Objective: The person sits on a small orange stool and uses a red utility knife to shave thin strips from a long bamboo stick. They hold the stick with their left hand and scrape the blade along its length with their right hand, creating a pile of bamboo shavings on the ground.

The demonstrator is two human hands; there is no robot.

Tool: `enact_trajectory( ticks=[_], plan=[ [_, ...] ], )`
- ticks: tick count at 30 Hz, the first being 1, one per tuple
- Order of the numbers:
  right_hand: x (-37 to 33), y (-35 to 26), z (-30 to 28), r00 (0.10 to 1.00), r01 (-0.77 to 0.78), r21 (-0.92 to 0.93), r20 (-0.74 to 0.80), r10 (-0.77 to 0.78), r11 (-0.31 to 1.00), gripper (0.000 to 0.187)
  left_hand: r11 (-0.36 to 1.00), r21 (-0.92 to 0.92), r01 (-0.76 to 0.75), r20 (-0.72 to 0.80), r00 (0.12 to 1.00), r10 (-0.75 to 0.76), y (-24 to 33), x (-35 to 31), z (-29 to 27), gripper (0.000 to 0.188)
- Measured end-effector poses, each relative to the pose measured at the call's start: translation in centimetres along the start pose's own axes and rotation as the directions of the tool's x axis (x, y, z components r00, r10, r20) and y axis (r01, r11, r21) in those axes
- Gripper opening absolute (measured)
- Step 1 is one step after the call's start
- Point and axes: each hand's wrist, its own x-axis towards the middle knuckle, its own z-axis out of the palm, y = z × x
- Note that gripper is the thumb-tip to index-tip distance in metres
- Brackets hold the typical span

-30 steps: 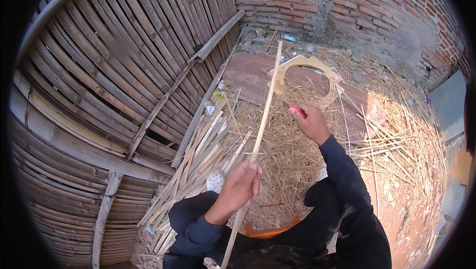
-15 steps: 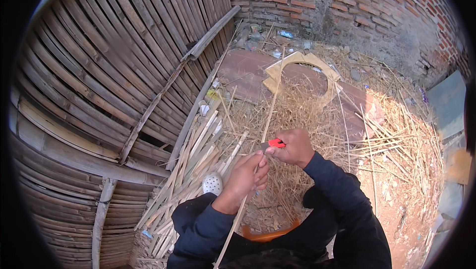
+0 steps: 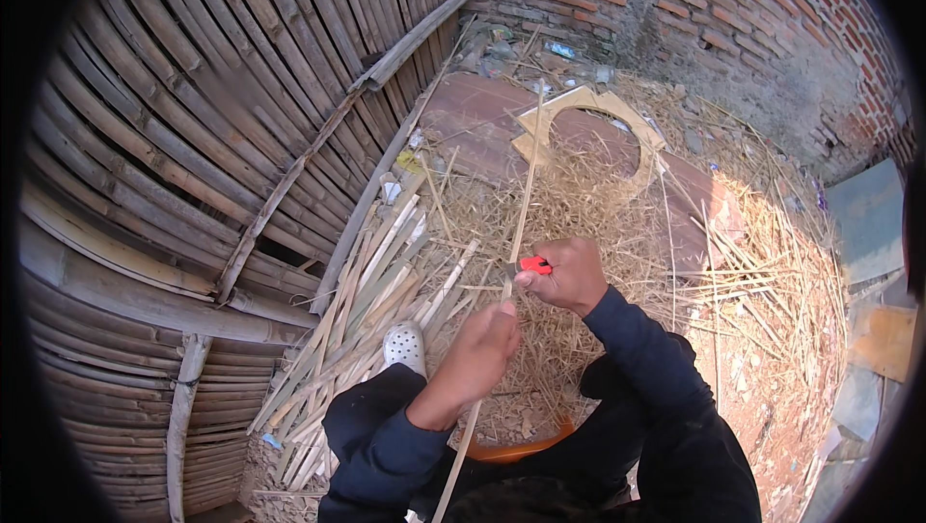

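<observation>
A long thin bamboo strip [image 3: 528, 187] runs from beside my lap up and away over the shavings. My left hand [image 3: 481, 349] is closed around it at about its middle. In my right hand [image 3: 571, 275] is a knife [image 3: 534, 265] with a red handle, gripped in closed fingers. Its short grey blade lies against the strip a little beyond my left fingertips, and my right thumb sits close to the strip there. Part of the handle is hidden inside my right palm.
Pale split bamboo strips [image 3: 371, 306] are piled left of my shoe [image 3: 404, 346]. Shavings [image 3: 569, 205] cover the ground ahead, near a board with a round cut-out [image 3: 536, 121]. A bamboo wall [image 3: 183, 127] stands left, a brick wall [image 3: 733, 12] behind. An orange seat edge [image 3: 516, 450] shows below me.
My left hand has moved slightly down and toward me along the strip, opening a gap to the knife. The knife has shifted a little. The whole view has tilted slightly.
</observation>
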Motion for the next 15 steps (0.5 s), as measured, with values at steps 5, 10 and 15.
enact_trajectory(
  ticks=[5,10,15],
  plan=[
    [0.9,1.3,-0.1,0.995,-0.083,-0.041,-0.052,0.081,0.996,0.070,1.000,0.004,0.014,0.063,0.998,-0.014,0.3,-1.2,-0.2,0.030],
    [-0.2,0.0,-0.6,0.999,-0.032,-0.055,0.003,0.032,0.998,0.065,0.998,0.050,0.027,0.102,0.994,-0.032,0.0,-2.3,-0.7,0.032],
    [1.4,5.5,-3.3,0.984,-0.097,-0.253,-0.169,0.055,0.963,0.066,0.992,0.122,-0.027,0.163,0.987,0.006,0.6,-5.0,0.1,0.034]
  ],
)
